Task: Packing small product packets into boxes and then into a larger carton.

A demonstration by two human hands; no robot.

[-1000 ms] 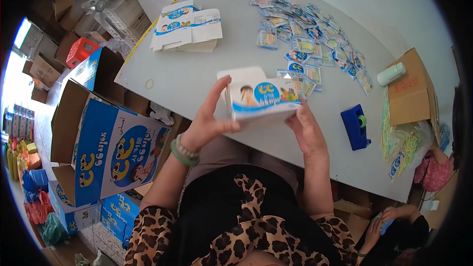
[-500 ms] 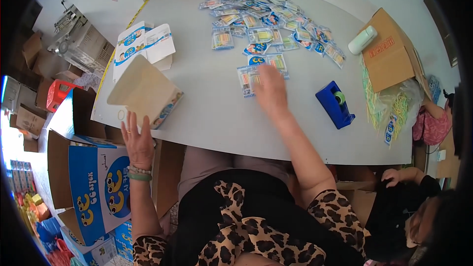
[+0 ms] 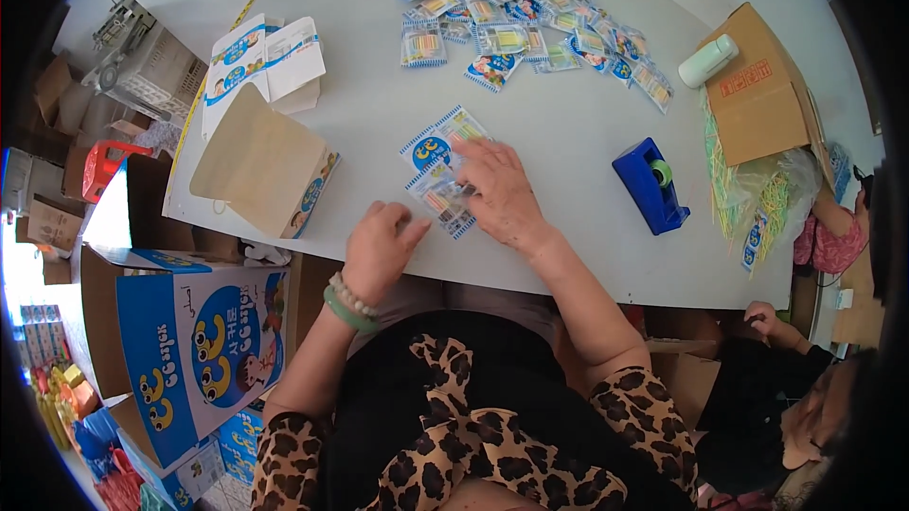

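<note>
My right hand (image 3: 502, 191) is at the middle of the table, its bent fingers on the right edges of two small flat plastic packets. The farther packet (image 3: 432, 148) has a blue round print and striped ends; the nearer clear packet (image 3: 443, 200) shows coloured sticks inside and overlaps it. Beside the nearer packet's lower left, my left hand (image 3: 376, 251) holds nothing, with its fingers bent and thumb apart. An open white carton (image 3: 260, 170) with a blue printed side stands to the left. A heap of similar packets (image 3: 502, 23) lies at the far side.
Flattened white-and-blue cartons (image 3: 260, 61) lie at the far left. On the right are a blue tape dispenser (image 3: 651, 187), a white bottle (image 3: 708, 61), a brown cardboard box (image 3: 757, 99) and a bag of coloured sticks (image 3: 772, 203). A large blue box (image 3: 204, 350) stands below the table's left edge.
My right hand has drawn two packets from the near edge of the heap toward me. My left hand has left the open carton and moved right, close to the packets.
</note>
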